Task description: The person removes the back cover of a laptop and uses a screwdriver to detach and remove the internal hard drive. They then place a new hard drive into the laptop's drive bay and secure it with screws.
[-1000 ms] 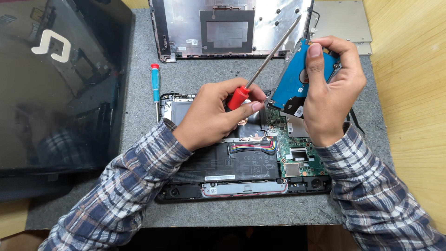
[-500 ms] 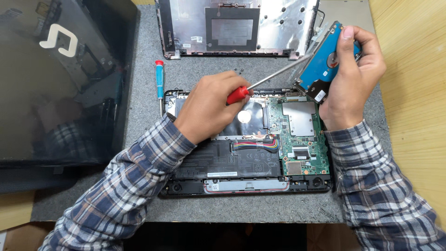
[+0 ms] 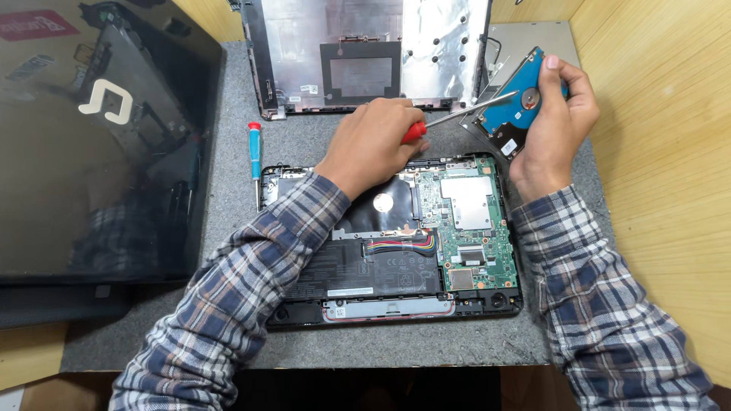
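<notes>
White label (image 3: 329, 279) on black battery, perhaps.

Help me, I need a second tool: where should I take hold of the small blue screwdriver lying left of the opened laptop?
Take the small blue screwdriver by its blue handle, coming from above. It lies flat on the grey mat, red cap away from you, thin shaft toward you, with bare mat either side.

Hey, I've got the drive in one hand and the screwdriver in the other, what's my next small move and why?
Probably seat the red-handled screwdriver's tip in a bracket screw: the right hand holds the blue hard drive tilted above the open laptop, and the left hand already aims the shaft at its edge.
</notes>
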